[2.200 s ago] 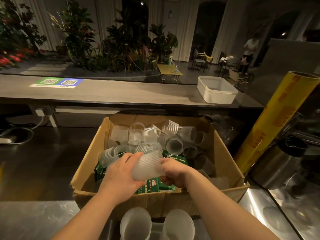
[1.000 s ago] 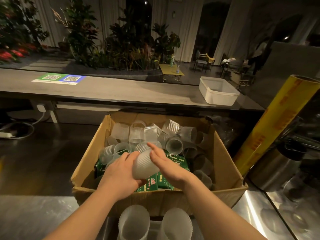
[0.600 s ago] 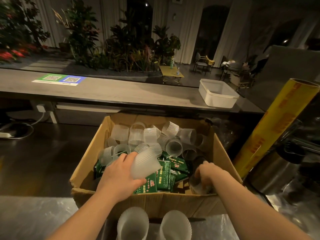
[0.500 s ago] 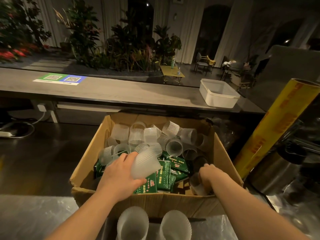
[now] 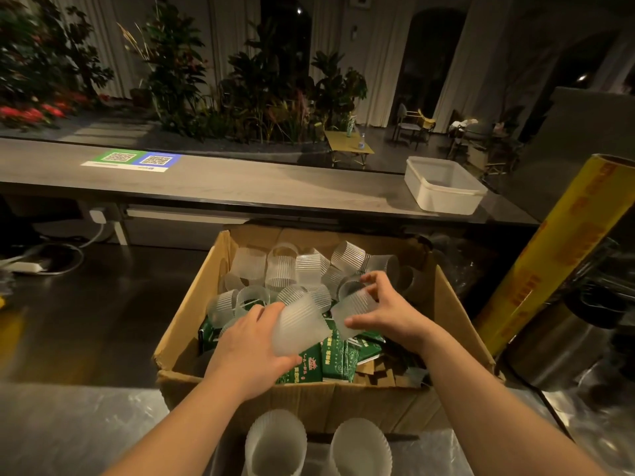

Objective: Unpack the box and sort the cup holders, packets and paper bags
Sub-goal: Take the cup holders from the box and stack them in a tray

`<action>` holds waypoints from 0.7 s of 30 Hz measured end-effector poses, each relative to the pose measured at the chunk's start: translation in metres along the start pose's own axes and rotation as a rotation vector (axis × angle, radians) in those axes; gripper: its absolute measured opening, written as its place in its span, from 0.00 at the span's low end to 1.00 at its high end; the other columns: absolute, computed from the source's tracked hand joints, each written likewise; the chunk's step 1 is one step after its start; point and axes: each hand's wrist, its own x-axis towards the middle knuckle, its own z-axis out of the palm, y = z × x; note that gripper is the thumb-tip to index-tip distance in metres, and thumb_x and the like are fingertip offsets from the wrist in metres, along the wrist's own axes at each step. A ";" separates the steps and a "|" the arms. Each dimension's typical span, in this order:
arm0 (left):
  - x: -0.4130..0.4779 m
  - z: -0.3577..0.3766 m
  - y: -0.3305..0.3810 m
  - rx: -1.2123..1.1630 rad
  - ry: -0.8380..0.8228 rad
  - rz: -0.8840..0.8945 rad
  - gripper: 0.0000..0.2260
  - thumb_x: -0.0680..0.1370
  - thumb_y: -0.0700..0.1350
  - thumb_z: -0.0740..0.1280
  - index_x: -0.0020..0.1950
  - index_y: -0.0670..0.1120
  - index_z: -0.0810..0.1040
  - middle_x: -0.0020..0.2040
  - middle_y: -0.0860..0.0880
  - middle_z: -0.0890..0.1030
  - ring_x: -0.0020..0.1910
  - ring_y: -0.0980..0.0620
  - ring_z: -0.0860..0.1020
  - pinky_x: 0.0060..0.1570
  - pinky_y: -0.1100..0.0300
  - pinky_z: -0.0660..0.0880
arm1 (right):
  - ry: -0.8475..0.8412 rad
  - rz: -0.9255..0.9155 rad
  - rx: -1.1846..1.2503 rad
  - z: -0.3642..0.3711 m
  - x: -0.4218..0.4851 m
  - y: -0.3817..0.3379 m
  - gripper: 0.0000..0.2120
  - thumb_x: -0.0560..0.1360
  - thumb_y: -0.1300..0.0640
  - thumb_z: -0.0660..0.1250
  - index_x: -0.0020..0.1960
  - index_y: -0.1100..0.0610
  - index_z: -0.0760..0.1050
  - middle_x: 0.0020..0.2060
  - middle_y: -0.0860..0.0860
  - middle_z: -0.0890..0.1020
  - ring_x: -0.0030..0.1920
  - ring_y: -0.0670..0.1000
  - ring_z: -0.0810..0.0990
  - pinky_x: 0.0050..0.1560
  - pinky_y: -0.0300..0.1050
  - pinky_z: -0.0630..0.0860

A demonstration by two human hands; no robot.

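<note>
An open cardboard box stands in front of me. It holds several ribbed translucent cup holders at the back and green packets at the front. My left hand grips a nested stack of cup holders over the box. My right hand holds one more cup holder by its rim, right beside the stack's open end. Two upright stacks of cup holders stand before the box on the near side.
A yellow roll of wrap leans at the right, above a steel pot. A white plastic tub sits on the grey counter behind the box. Cables and a plug lie at the left.
My right hand reached into the box's right corner, picked up one cup holder and brought it up and left to the stack in my left hand.
</note>
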 end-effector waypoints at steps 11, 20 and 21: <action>0.000 -0.003 0.002 -0.003 -0.011 0.074 0.40 0.69 0.65 0.75 0.76 0.62 0.59 0.65 0.60 0.70 0.61 0.57 0.71 0.63 0.54 0.74 | -0.103 -0.013 0.102 0.050 0.008 -0.024 0.26 0.71 0.46 0.65 0.70 0.41 0.71 0.63 0.48 0.73 0.59 0.54 0.75 0.57 0.46 0.75; -0.002 -0.003 0.002 -0.011 -0.027 0.032 0.39 0.71 0.65 0.74 0.77 0.60 0.58 0.65 0.59 0.68 0.61 0.56 0.71 0.62 0.54 0.74 | 0.082 0.060 0.095 0.054 0.015 -0.010 0.24 0.85 0.41 0.53 0.76 0.51 0.69 0.69 0.49 0.74 0.69 0.51 0.72 0.67 0.48 0.71; -0.003 -0.003 0.002 -0.008 -0.022 0.030 0.39 0.72 0.65 0.73 0.77 0.60 0.58 0.65 0.59 0.68 0.61 0.56 0.71 0.62 0.54 0.73 | 0.187 0.111 -0.105 0.038 0.019 -0.002 0.20 0.85 0.44 0.58 0.72 0.53 0.73 0.65 0.50 0.78 0.65 0.52 0.76 0.62 0.47 0.75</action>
